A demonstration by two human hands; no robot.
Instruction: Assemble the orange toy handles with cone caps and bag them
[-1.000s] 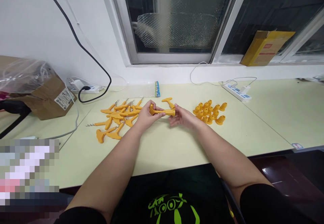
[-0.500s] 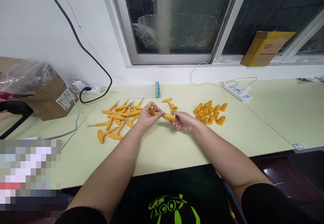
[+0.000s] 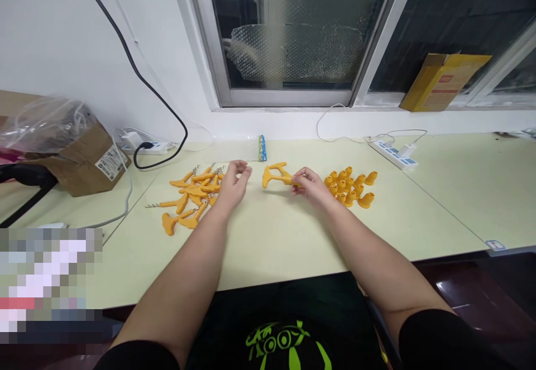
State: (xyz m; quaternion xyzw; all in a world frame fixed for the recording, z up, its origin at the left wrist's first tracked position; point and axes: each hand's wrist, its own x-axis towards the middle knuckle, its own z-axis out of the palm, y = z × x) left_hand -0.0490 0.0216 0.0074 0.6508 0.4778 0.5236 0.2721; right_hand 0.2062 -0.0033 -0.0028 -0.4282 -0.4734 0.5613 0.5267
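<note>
My right hand (image 3: 312, 187) grips a yellow corkscrew (image 3: 267, 177) by its sleeve end, and the T-shaped handle points left. Just behind it lies another yellow corkscrew (image 3: 278, 166), its lower part hidden by the held one and my fingers. Holding nothing, my left hand (image 3: 235, 185) hovers with fingers apart at the right side of a pile of yellow corkscrews (image 3: 196, 190) with bare metal spirals, covering part of it. Right of my right hand stand several hollow yellow sleeves (image 3: 350, 186), grouped closely together.
A clear plastic bag (image 3: 240, 148) with a blue strip lies by the wall. Power strips stand at the back left and back right (image 3: 393, 154). A cardboard box (image 3: 84, 161) and a black cable (image 3: 138, 77) are on the left.
My left hand has let go of the corkscrew's handle and moved left toward the pile. The corkscrew stays in my right hand, which has shifted slightly right.
</note>
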